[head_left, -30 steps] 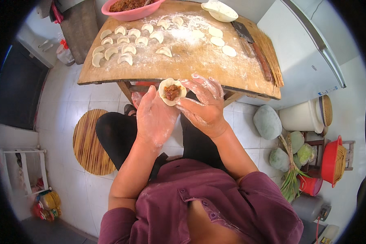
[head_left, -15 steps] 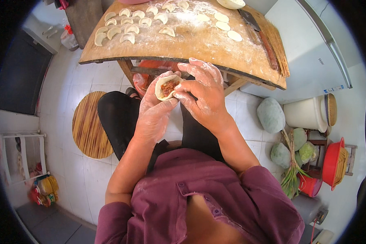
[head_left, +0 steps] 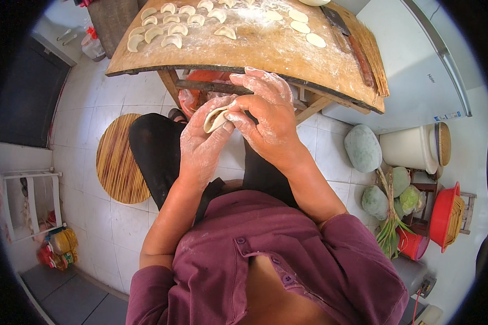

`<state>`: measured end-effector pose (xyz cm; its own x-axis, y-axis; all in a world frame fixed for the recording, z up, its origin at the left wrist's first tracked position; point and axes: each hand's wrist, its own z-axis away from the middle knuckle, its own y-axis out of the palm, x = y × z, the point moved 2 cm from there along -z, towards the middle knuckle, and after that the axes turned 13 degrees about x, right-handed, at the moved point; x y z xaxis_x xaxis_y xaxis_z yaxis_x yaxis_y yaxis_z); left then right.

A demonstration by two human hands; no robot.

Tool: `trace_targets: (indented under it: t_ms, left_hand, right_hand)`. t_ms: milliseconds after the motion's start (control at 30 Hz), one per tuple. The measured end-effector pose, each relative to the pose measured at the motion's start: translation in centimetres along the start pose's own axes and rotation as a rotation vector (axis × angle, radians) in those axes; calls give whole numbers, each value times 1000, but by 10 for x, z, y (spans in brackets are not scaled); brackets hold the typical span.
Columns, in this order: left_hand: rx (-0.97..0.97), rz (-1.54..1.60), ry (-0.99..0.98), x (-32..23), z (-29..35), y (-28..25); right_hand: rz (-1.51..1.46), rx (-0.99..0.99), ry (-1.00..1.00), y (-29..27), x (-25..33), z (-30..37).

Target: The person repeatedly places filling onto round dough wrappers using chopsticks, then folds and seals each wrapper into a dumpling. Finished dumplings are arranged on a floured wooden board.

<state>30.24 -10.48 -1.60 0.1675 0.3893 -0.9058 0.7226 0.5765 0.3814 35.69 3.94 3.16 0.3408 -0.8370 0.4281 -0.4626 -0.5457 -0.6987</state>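
A partly folded dumpling (head_left: pixel 216 119) is held between my two floury hands, above my lap and in front of the table. My left hand (head_left: pixel 201 142) cups it from the left, with the thumb pressed along its near side. At the dumpling's right end, my right hand (head_left: pixel 265 116) pinches the dough edges between thumb and forefinger; its other fingers are raised. A dark slit shows between the dough edges, and the filling is mostly hidden. On the wooden board (head_left: pixel 244 57) lie several finished dumplings (head_left: pixel 172 40) at the left and several flat round wrappers (head_left: pixel 315 40) at the right.
A cleaver (head_left: pixel 358 57) lies at the board's right end, by a white fridge (head_left: pixel 417 70). Left of my legs stands a round striped stool (head_left: pixel 119 160). Pale green gourds (head_left: pixel 363 148), a cream bucket (head_left: pixel 406 149) and a red basin (head_left: pixel 444 216) line the right side.
The wrapper, opened wide with its meat filling showing before, is now folded together and nearly closed over. Both hands have drawn slightly nearer and to the left.
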Motion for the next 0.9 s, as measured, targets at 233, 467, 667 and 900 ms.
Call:
trace_targets:
  t_ms: [233,467,667,900]
  left_hand:
    - [18,-69,44,0,5,-1]
    - [38,-137,58,-3,5,1]
    - [13,-167,-30,-3,8,-6]
    - [-145,25,5,-24,8,0]
  right_hand:
    - [5,67,-14,-2,0,-2]
    - [-81,106,-74,0,-5,-2]
    - [-79,-11,-111,5,-5,4]
    - [-419,-92,261,13,-4,25]
